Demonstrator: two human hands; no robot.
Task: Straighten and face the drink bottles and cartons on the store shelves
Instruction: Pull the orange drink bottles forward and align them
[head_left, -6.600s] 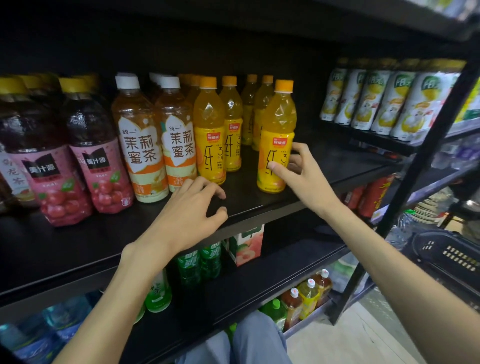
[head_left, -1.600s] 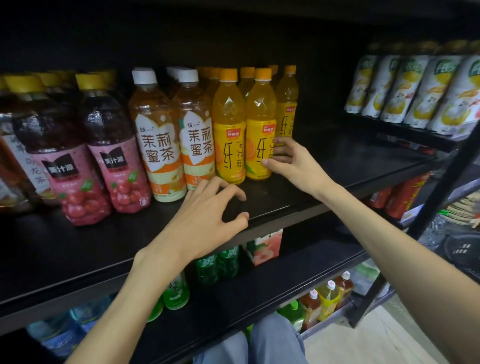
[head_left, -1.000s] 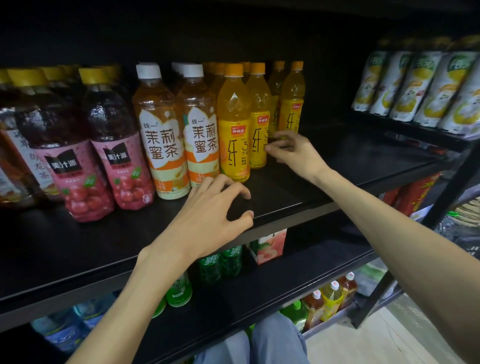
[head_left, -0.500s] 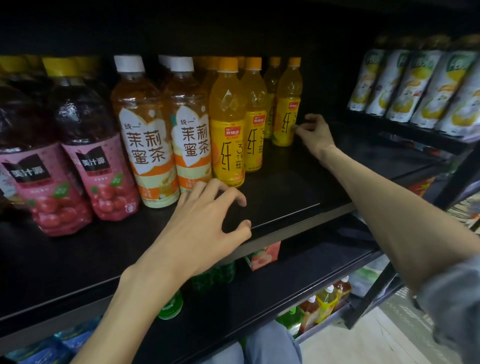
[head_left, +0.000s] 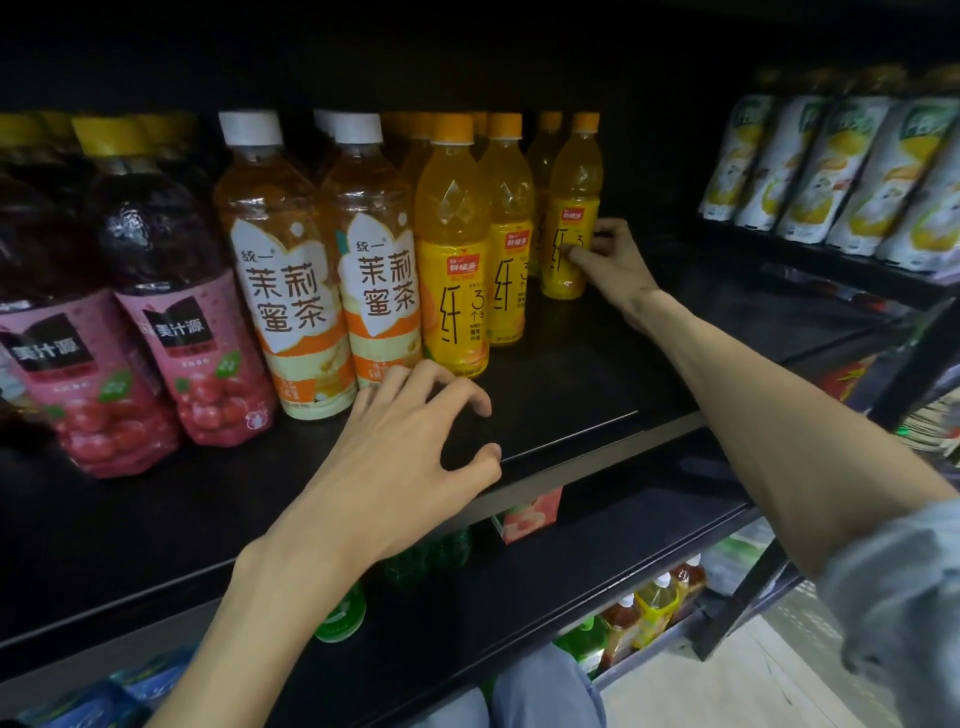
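Note:
Several orange-juice bottles with orange caps stand in rows on the black shelf. My right hand reaches deep into the shelf and grips the rear right orange bottle at its yellow label, thumb on the front. Two more orange bottles stand nearer the edge, the front one and the one behind it. My left hand rests on the shelf's front edge with curled fingertips, holding nothing.
Jasmine tea bottles with white caps and dark red berry drinks stand to the left. White-and-yellow bottles fill the neighbouring shelf at right. Below are green bottles, a peach carton and small bottles.
My right hand has reached farther back and now grips the rear orange bottle, which it was only beside half a second ago. My left hand stays on the shelf edge.

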